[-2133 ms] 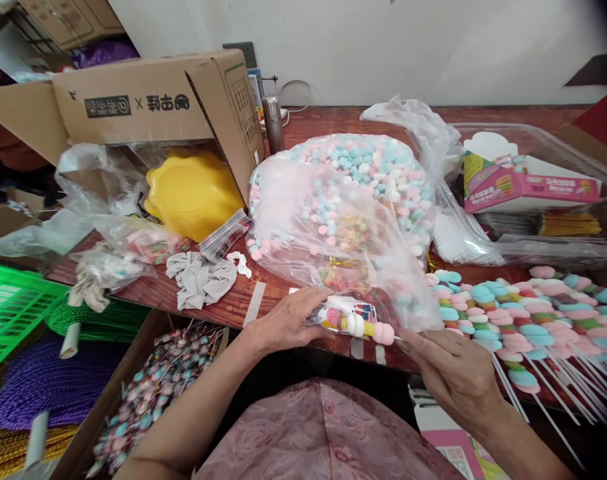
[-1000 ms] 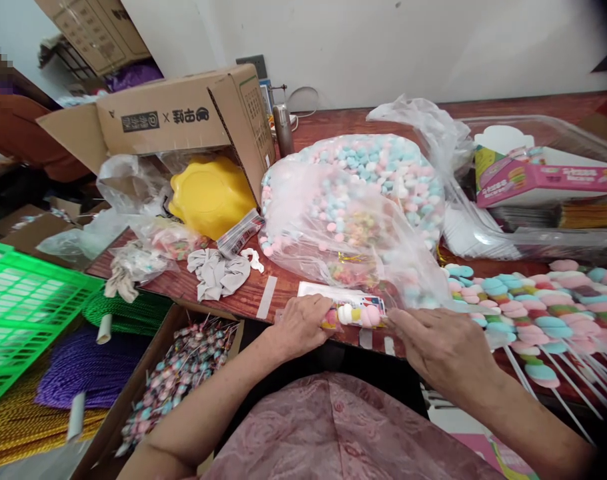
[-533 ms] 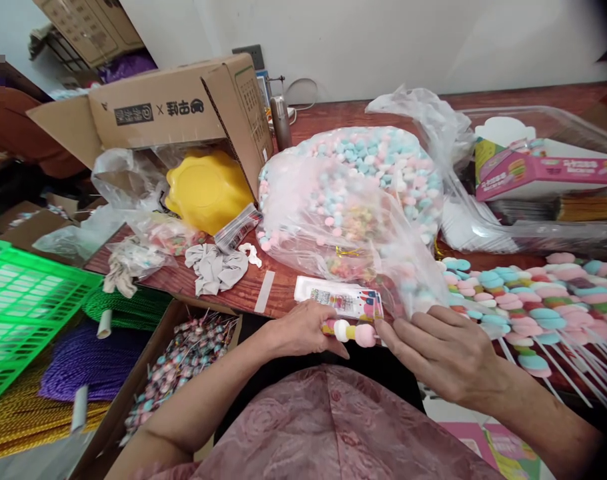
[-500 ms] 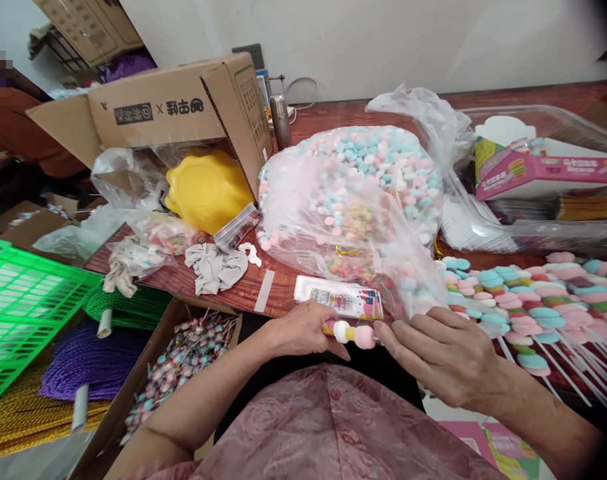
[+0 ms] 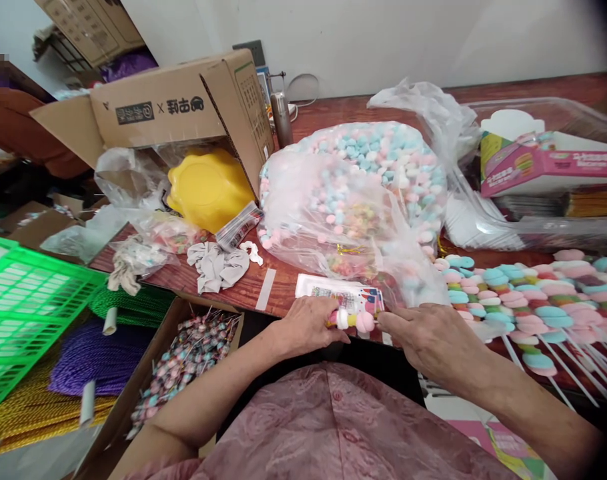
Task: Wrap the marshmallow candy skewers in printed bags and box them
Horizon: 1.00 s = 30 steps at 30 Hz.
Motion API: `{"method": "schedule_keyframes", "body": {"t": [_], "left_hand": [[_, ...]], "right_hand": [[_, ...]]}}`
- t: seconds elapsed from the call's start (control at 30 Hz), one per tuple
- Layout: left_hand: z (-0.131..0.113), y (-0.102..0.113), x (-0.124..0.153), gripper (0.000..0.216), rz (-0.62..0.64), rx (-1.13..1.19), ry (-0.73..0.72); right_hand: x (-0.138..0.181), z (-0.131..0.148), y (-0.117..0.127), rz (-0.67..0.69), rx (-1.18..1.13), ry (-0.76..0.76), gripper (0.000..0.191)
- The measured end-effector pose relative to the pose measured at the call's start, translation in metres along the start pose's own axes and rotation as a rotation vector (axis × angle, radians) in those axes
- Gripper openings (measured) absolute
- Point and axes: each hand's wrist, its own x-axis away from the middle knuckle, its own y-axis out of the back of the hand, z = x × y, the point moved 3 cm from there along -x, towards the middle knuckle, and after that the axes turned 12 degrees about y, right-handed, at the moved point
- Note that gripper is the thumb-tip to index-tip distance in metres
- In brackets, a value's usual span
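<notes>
On the side of the cardboard box [image 5: 183, 107] stand a dark label, an "×" sign and two bold Chinese characters, not surely readable. Print on the pink box [image 5: 548, 170] and on the printed packet [image 5: 343, 297] is too small.

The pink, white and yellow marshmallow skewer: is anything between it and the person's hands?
Nothing visible. The left hand grips the pink, white and yellow marshmallow skewer at its yellow end; the right hand touches its pink end.

Both forearms reach forward and converge. The left hand [image 5: 309, 323] lies knuckles up, fingers curled in a pinch; the right hand [image 5: 426, 339] faces it, fingers pinched too.
</notes>
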Motion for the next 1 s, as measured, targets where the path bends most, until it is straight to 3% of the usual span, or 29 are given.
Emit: {"method": "schedule_keyframes", "body": {"t": [0.23,0.4,0.63,0.8,1.0], "left_hand": [[-0.002,0.002,-0.004,0.039,0.218,0.304,-0.014],[0.001,-0.004,0.0,0.047,0.575,0.646,0.022],[-0.003,-0.021,0.013,0.05,0.904,0.67,0.077],[-0.008,-0.029,0.017,0.055,0.957,0.759,0.118],[0.002,-0.02,0.015,0.058,0.873,0.96,0.224]], "right_hand": [[-0.008,0.002,0.008,0.012,0.041,0.051,0.026],[-0.007,0.001,0.015,-0.102,0.135,0.164,0.025],[-0.002,0.001,0.028,-0.249,0.221,0.314,0.019],[0.001,0.005,0.035,-0.309,0.238,0.361,0.022],[0.014,0.003,0.036,-0.202,0.189,0.393,0.022]]}}
